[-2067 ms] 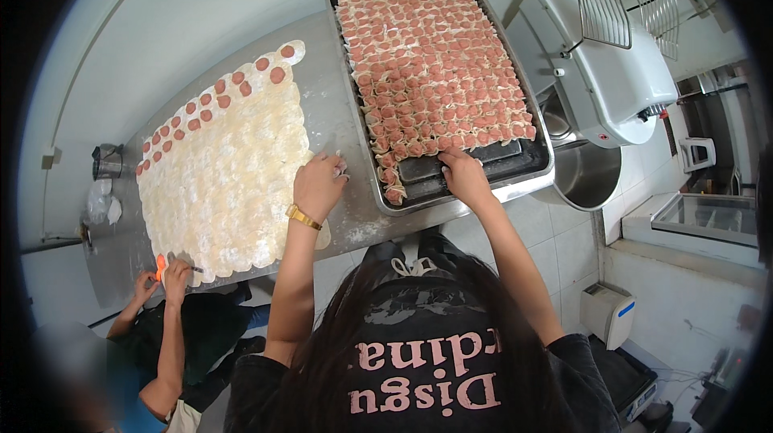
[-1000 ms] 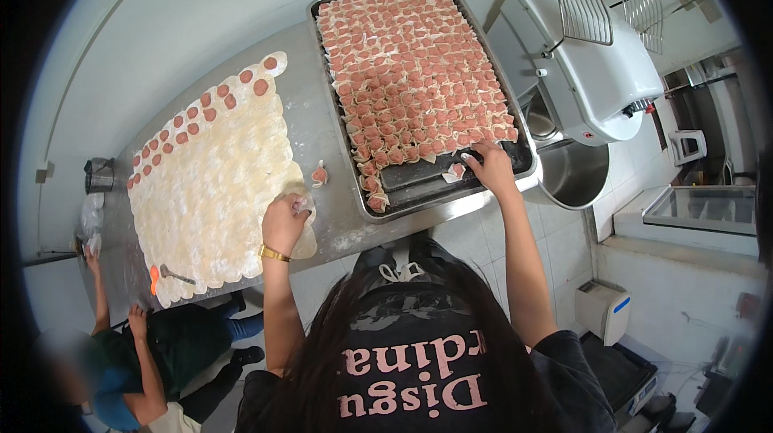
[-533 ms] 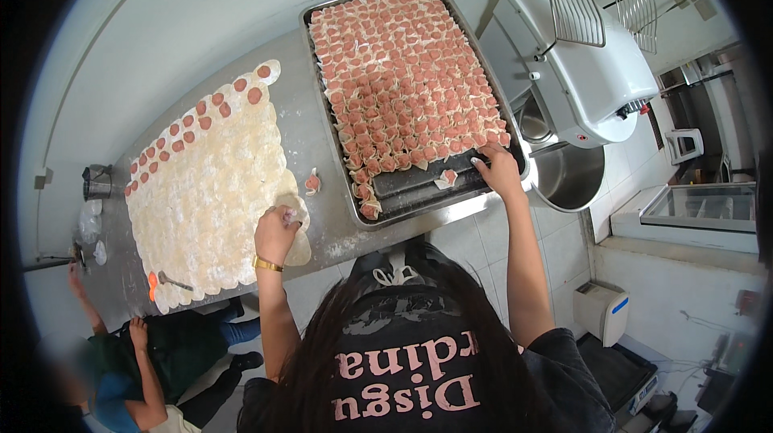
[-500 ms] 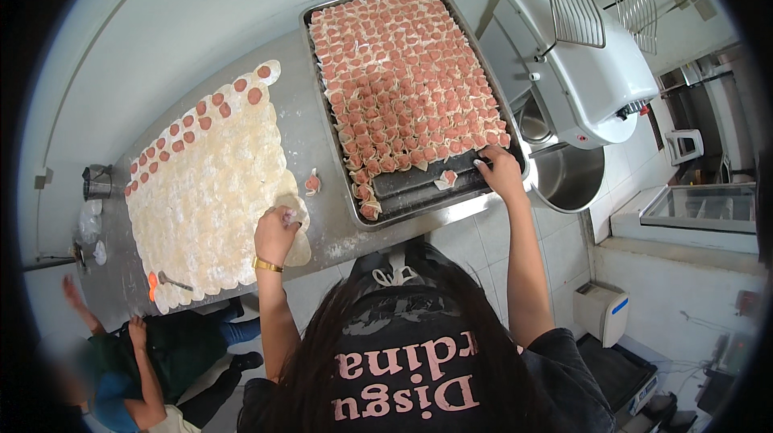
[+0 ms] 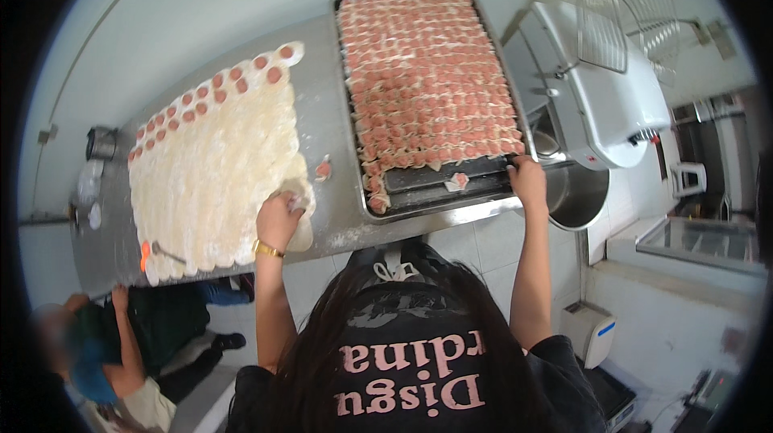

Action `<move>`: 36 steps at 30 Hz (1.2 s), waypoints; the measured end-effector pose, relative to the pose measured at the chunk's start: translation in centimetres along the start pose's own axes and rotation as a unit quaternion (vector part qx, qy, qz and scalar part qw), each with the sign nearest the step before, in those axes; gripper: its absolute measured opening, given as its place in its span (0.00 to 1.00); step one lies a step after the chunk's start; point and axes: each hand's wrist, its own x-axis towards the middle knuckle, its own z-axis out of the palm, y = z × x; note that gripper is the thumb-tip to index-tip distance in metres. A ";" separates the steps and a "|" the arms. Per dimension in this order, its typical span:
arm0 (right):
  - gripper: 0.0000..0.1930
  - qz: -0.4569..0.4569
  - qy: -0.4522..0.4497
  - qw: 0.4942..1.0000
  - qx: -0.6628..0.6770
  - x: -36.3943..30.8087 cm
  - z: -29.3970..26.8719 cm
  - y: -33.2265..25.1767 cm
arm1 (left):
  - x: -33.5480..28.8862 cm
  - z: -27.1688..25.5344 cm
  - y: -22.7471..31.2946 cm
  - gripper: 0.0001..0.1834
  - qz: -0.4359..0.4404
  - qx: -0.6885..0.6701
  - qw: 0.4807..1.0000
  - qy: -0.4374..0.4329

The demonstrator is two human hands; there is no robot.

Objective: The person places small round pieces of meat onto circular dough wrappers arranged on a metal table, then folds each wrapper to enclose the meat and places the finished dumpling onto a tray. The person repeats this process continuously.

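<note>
My left hand (image 5: 279, 220) is at the right edge of a sheet of overlapping round dough wrappers (image 5: 221, 183), its fingertips pinched on a pale wrapper. My right hand (image 5: 528, 179) reaches over the near right corner of a metal tray (image 5: 451, 212). Its fingers curl down by the end of the nearest row; what they hold, if anything, is hidden. Packed rows of small open dumplings (image 5: 431, 83) with pink filling fill most of the tray. One loose dumpling (image 5: 456, 182) lies on the tray's dark bottom, another (image 5: 323, 168) on the table between sheet and tray.
Pink filling balls (image 5: 220, 96) dot the sheet's far edge. A spoon-like tool (image 5: 167, 253) with an orange piece lies at its near left. A white mixer (image 5: 612, 103) and steel bowl (image 5: 580, 191) stand right of the tray. Another person (image 5: 121, 352) is at the lower left.
The whole view has shifted, so table and tray appear farther right. My right hand stays by the tray's near right corner; my left hand remains pinched at the wrapper sheet's edge.
</note>
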 end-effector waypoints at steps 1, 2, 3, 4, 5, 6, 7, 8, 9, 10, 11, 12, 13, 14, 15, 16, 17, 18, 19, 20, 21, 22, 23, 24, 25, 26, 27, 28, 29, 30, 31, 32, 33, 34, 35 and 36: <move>0.11 -0.001 0.008 1.000 -0.002 0.0 -0.3 -0.8 | -0.1 0.1 0.2 0.14 0.006 0.000 1.000 0.011; 0.11 -0.028 0.086 0.996 0.028 -0.4 -0.3 -2.0 | -0.3 0.1 0.4 0.13 0.014 0.001 1.000 0.020; 0.12 -0.011 0.033 0.997 0.073 -0.7 -0.3 -3.1 | -0.5 0.1 0.7 0.13 0.022 -0.010 0.999 0.026; 0.13 -0.015 -0.001 0.993 0.119 -1.2 -0.2 -4.3 | -0.5 0.3 1.3 0.13 0.035 -0.022 0.999 0.031; 0.12 -0.023 -0.039 0.982 0.185 -2.0 0.6 -6.0 | -0.5 0.5 2.0 0.13 0.050 -0.036 0.997 0.036; 0.12 -0.040 -0.067 0.964 0.256 -2.9 1.4 -7.6 | -0.5 0.6 2.7 0.12 0.057 -0.054 0.997 0.030; 0.11 -0.068 -0.106 0.955 0.268 -3.7 2.1 -9.1 | -0.5 0.8 3.5 0.11 0.064 -0.072 0.995 0.023; 0.11 -0.079 -0.151 0.942 0.289 -4.6 2.9 -10.6 | -0.4 1.1 4.2 0.10 0.085 -0.102 0.991 0.029; 0.11 -0.081 -0.189 0.938 0.280 -5.2 3.7 -12.1 | -0.2 1.4 5.0 0.10 0.106 -0.089 0.990 0.033; 0.11 -0.059 -0.239 0.929 0.277 -5.6 4.4 -13.4 | 0.1 1.7 5.7 0.09 0.139 -0.089 0.985 0.050; 0.11 -0.087 -0.245 0.934 0.246 -6.0 4.8 -14.4 | 0.4 2.0 6.3 0.08 0.172 -0.087 0.979 0.067; 0.11 -0.095 -0.260 0.937 0.212 -6.3 5.1 -15.2 | 0.6 2.3 6.8 0.07 0.180 -0.082 0.978 0.063; 0.12 -0.107 -0.272 0.938 0.189 -6.5 5.3 -15.9 | 0.9 2.6 7.2 0.07 0.189 -0.077 0.977 0.058; 0.12 -0.115 -0.292 0.935 0.162 -6.5 5.5 -16.4 | 1.2 2.8 7.6 0.06 0.190 -0.068 0.978 0.043; 0.13 -0.127 -0.309 0.931 0.144 -6.5 5.8 -16.7 | 1.4 2.9 7.7 0.06 0.200 -0.068 0.976 0.044; 0.14 -0.139 -0.326 0.926 0.131 -6.4 6.0 -16.8 | 1.5 3.0 7.8 0.06 0.202 -0.064 0.977 0.035; 0.14 -0.156 -0.334 0.918 0.146 -6.3 6.3 -16.8 | 1.6 3.1 7.9 0.06 0.209 -0.063 0.975 0.036; 0.15 -0.174 -0.341 0.909 0.166 -6.2 6.5 -16.8 | 1.8 3.2 8.0 0.06 0.212 -0.051 0.975 0.033; 0.16 -0.191 -0.348 0.899 0.186 -6.1 6.8 -16.6 | 2.1 3.3 8.1 0.06 0.220 -0.043 0.974 0.040; 0.16 -0.183 -0.358 0.892 0.207 -6.1 7.0 -16.4 | 2.4 3.4 8.3 0.06 0.228 -0.035 0.972 0.047; 0.17 -0.176 -0.368 0.884 0.228 -6.1 7.2 -16.2 | 2.7 3.6 8.4 0.06 0.223 -0.029 0.974 0.041; 0.17 -0.167 -0.375 0.875 0.256 -6.1 7.3 -16.0 | 3.1 3.7 8.7 0.06 0.218 -0.023 0.975 0.034; 0.16 -0.154 -0.364 0.873 0.286 -6.3 7.5 -16.0 | 3.3 3.8 8.8 0.06 0.209 -0.013 0.978 0.020; 0.16 -0.139 -0.349 0.868 0.324 -6.3 7.6 -15.9 | 3.4 3.8 8.9 0.05 0.210 -0.015 0.977 0.022; 0.16 -0.105 -0.352 0.860 0.354 -6.3 7.7 -15.9 | 3.5 3.8 9.0 0.05 0.208 -0.013 0.978 0.015; 0.16 -0.104 -0.351 0.866 0.340 -6.3 7.7 -15.8 | 3.5 3.7 9.1 0.05 0.205 -0.012 0.979 0.009; 0.16 -0.084 -0.368 0.869 0.319 -6.2 7.7 -15.8 | 3.3 3.7 9.1 0.05 0.212 0.019 0.977 0.009; 0.16 -0.071 -0.380 0.869 0.310 -6.0 7.8 -15.7 | 3.0 3.6 9.1 0.05 0.217 0.050 0.975 0.009; 0.15 -0.061 -0.378 0.872 0.306 -5.9 7.9 -15.7 | 2.6 3.5 9.1 0.05 0.228 0.077 0.970 0.018; 0.15 -0.056 -0.371 0.872 0.314 -5.8 8.2 -15.6 | 2.3 3.4 9.1 0.05 0.221 0.060 0.973 0.007; 0.15 -0.058 -0.361 0.870 0.331 -5.7 8.4 -15.6 | 2.0 3.4 9.0 0.06 0.219 0.039 0.975 0.003; 0.15 -0.047 -0.341 0.876 0.339 -5.7 8.8 -15.6 | 1.8 3.3 8.9 0.07 0.217 0.018 0.976 0.000; 0.14 -0.042 -0.320 0.877 0.355 -5.7 9.3 -15.7 | 1.5 3.4 8.9 0.09 0.211 0.014 0.977 0.000; 0.14 -0.019 -0.307 0.877 0.369 -5.8 9.7 -15.8 | 1.2 3.5 8.9 0.10 0.204 0.010 0.979 -0.001; 0.14 -0.041 -0.270 0.887 0.372 -5.9 10.1 -15.8 | 1.0 3.6 8.9 0.12 0.197 0.006 0.980 -0.001; 0.14 -0.044 -0.241 0.895 0.372 -6.0 10.4 -15.9 | 0.9 3.7 8.9 0.13 0.193 0.007 0.981 -0.003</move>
